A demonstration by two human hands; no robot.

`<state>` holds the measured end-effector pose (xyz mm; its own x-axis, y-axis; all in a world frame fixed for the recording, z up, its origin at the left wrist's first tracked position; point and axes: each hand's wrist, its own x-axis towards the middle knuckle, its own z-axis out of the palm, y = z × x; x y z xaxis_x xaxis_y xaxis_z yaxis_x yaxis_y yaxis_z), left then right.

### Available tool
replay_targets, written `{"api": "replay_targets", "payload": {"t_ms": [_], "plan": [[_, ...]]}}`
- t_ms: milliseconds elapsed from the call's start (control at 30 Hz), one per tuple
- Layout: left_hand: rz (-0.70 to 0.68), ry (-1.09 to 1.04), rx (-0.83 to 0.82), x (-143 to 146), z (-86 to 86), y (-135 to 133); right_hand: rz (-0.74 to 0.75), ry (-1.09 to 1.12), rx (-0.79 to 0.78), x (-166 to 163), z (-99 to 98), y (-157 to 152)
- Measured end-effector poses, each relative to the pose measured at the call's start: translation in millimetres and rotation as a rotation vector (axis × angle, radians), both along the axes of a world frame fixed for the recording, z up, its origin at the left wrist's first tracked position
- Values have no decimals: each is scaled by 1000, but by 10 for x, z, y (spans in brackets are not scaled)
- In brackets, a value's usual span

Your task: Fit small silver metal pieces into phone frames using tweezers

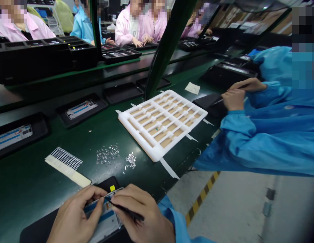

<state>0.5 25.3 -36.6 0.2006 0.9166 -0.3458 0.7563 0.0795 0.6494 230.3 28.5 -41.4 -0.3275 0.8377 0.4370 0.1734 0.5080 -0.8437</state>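
My left hand (74, 214) rests on a phone frame (107, 219) that lies in a black tray (39, 227) at the near edge; its fingers are curled and pinch at the frame's top edge. My right hand (144, 214) is closed on thin black tweezers (126, 211), their tip at an orange spot on the frame. A small yellow tag (112, 188) sits on the tray just beyond. Small silver parts (108, 155) lie scattered on the green belt ahead.
A white foam tray (162, 123) with tan slots sits mid-belt. A striped strip (67, 163) lies at left. Black trays with phone frames (81, 108) ride the belt. A co-worker in blue (270, 128) works at right; others in pink sit opposite.
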Motion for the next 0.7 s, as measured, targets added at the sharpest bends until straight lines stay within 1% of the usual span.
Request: {"api": "replay_targets", "payload": {"t_ms": [133,267,367,467,700], "plan": [[-2,-7,-27,8,19,-21,-22,6,71,4,-28,-27],[-8,-35,9,24,59,-36,-37,65,99,5,-38,-50],[-2,-32,14,35,62,-30,-44,50,108,0,-48,-56],[0,-4,-20,38,49,-20,-30,30,128,0,-65,-57],[-25,27,-39,37,61,-11,-18,-30,171,16,-66,-51]]}}
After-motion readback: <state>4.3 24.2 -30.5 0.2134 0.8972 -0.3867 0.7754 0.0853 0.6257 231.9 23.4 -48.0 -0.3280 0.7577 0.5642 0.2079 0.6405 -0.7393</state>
